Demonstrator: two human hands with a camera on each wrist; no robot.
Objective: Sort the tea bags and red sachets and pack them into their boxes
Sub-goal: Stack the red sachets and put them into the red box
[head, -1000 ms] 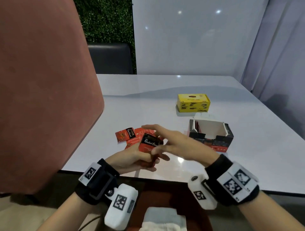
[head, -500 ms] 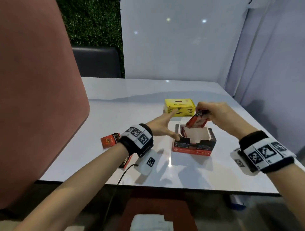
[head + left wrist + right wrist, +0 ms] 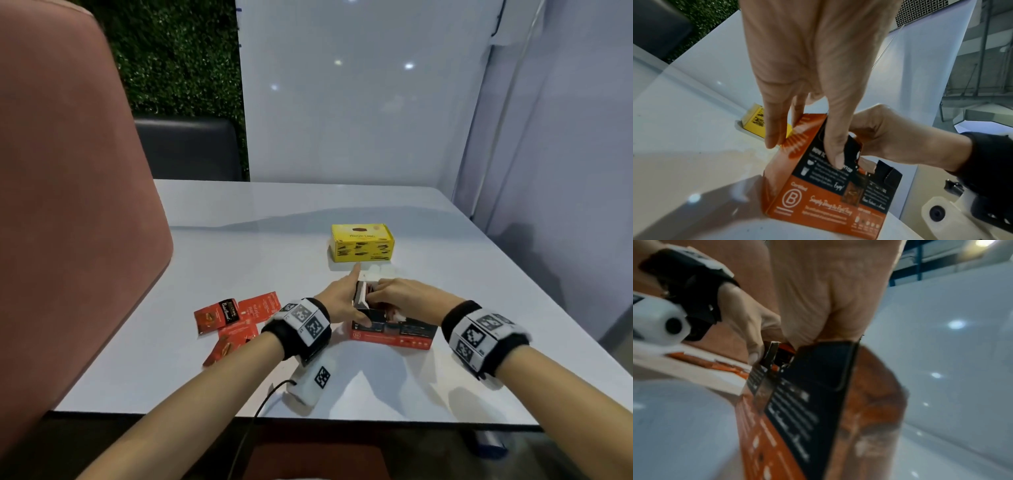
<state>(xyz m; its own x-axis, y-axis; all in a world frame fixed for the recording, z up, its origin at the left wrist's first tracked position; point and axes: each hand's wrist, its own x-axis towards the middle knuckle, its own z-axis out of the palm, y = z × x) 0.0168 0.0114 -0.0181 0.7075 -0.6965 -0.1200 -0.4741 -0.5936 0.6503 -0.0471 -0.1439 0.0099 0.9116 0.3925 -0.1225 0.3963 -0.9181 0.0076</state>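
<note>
At the centre of the head view both hands work at the open red box point(image 3: 394, 332) on the white tabletop point(image 3: 274, 240). The left hand point(image 3: 337, 303) steadies its left end – thumb pressed on the front face, fingers point(image 3: 774, 129) straight down the end wall. The right hand point(image 3: 407, 296) reaches into the open top with its fingers curled; whether they have hold of a sachet I cannot tell, since the box hides them. Loose red sachets point(image 3: 233, 320) lie left of centre, beside the left wrist. The closed yellow box point(image 3: 362, 242) stands above the hands – just behind the red one.
</note>
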